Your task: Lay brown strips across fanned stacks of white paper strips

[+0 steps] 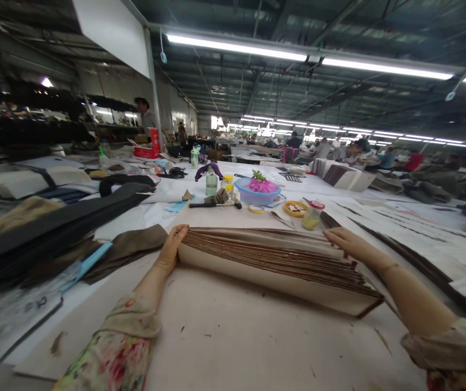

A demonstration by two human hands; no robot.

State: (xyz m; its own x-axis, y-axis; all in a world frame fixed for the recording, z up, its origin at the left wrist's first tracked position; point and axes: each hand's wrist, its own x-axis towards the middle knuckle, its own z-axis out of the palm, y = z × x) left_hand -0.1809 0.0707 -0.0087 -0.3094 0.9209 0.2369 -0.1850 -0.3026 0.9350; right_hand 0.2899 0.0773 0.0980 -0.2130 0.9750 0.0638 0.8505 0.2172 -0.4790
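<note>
Fingers (181,230) touch a long, thin-layered, brown-edged stack (276,263).

Matt cloth-like stack (269,256) (rough-edged), smooth plastic basin (253,197)

Ceiling (225,81): dark, crossed by beams and thin pipes. Lighting: long fluorescent tubes (237,48) — mounted end to end on an overhead rail (313,56) — with further light rows (415,138) receding toward the rear. Small pale fittings (163,56) hang from cords. Left side: metal post (152,81) beside a white panel (114,32); pale wall (171,98) behind. Rear: bright windows (217,122). Foreground: broad, pale-topped worktable (216,336).
</note>
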